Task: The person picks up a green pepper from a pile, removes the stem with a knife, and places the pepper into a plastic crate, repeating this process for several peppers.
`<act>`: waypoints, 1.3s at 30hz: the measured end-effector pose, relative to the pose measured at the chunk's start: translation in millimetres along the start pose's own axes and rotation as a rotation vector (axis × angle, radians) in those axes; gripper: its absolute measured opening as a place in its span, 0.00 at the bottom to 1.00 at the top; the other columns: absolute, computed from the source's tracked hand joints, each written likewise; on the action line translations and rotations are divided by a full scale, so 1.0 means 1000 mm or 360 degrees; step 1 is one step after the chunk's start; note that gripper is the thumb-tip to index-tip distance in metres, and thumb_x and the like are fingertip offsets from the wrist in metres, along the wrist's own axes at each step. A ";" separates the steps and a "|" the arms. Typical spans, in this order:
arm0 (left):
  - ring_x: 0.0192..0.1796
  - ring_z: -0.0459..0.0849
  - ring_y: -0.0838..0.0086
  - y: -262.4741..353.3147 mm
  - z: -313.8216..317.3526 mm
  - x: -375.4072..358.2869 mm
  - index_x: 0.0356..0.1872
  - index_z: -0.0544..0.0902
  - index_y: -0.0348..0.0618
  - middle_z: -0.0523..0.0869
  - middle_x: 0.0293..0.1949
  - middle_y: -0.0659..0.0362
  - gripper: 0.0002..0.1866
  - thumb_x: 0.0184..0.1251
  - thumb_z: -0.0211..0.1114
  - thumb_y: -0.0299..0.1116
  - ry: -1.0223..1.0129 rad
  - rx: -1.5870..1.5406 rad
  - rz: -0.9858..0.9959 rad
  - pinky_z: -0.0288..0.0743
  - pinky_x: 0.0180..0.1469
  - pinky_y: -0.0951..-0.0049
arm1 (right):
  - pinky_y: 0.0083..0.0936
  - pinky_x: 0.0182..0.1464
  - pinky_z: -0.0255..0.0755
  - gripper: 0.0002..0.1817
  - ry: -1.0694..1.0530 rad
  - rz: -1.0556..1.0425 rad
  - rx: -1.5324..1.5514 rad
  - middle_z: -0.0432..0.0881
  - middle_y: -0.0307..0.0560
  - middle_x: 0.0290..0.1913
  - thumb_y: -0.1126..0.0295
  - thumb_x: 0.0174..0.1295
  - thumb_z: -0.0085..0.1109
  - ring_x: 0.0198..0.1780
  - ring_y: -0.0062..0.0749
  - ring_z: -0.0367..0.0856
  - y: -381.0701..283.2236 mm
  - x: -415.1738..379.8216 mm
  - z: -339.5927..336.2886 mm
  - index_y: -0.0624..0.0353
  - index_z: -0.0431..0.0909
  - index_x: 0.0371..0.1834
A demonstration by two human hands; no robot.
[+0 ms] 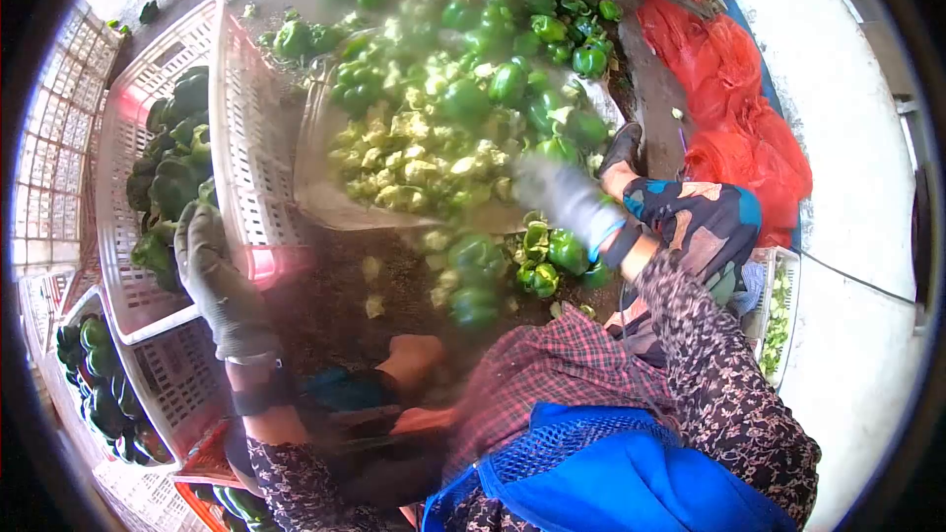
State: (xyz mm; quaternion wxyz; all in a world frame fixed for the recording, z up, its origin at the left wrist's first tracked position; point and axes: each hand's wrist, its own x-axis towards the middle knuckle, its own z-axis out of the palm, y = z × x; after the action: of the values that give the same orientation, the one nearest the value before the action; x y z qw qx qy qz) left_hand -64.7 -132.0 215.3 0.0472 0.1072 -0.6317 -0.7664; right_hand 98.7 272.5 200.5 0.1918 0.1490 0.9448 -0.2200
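My left hand [205,261], in a grey glove, is at the near rim of a white-and-pink plastic crate [246,128]. Its fingers are stretched out beside the green bell peppers [175,172] inside. My right hand [567,195], gloved too, is smeared by motion above the right edge of a large pile; whether it holds anything cannot be made out. In that pile, whole green peppers [507,84] lie behind and beside pale yellow-green pepper pieces [414,158], on a light sheet or tray [340,214]. More peppers [567,251] lie on the ground just below my right hand.
A second crate [182,384] with peppers stands at the lower left. Red mesh bags [739,118] lie along the right wall. A narrow crate [785,315] of pale pieces is at the right. My shoe [621,148] rests by the pile. A blue cloth [621,468] covers my lap.
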 end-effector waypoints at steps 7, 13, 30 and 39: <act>0.56 0.83 0.70 0.024 0.040 -0.048 0.62 0.81 0.35 0.86 0.55 0.56 0.17 0.77 0.63 0.30 0.0100 0.0217 0.0284 0.77 0.63 0.68 | 0.47 0.54 0.79 0.29 -0.0015 0.0015 -0.0034 0.86 0.61 0.50 0.54 0.65 0.65 0.53 0.58 0.86 0.019 -0.006 0.155 0.56 0.72 0.65; 0.51 0.85 0.77 -0.003 0.046 -0.070 0.58 0.86 0.38 0.89 0.51 0.59 0.14 0.75 0.65 0.29 -0.0436 0.0334 -0.0090 0.79 0.58 0.74 | 0.48 0.47 0.80 0.16 0.0180 0.0221 0.0178 0.87 0.60 0.40 0.60 0.65 0.62 0.44 0.59 0.87 0.050 -0.004 0.183 0.55 0.78 0.51; 0.73 0.70 0.67 -0.019 0.058 -0.146 0.80 0.55 0.40 0.69 0.72 0.54 0.62 0.44 0.87 0.30 -0.1567 -0.0057 -0.0211 0.65 0.75 0.65 | 0.42 0.53 0.79 0.16 -0.0065 -0.1178 0.0713 0.86 0.61 0.47 0.68 0.71 0.57 0.50 0.53 0.87 -0.140 -0.034 -0.049 0.62 0.78 0.59; 0.55 0.82 0.64 0.026 0.067 -0.140 0.79 0.56 0.53 0.78 0.57 0.50 0.46 0.62 0.71 0.21 -0.0808 -0.0619 -0.0237 0.83 0.52 0.63 | 0.41 0.37 0.79 0.12 0.0505 -0.1073 0.0880 0.85 0.58 0.31 0.62 0.75 0.59 0.33 0.52 0.87 -0.156 -0.104 -0.019 0.59 0.85 0.42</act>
State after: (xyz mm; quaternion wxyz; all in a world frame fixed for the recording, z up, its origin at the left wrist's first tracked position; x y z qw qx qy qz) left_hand 54.9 -44.1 267.3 -0.1483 -0.0525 -0.4556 -0.8762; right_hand 127.8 127.2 316.8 -0.0842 -0.0891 0.8640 -0.4883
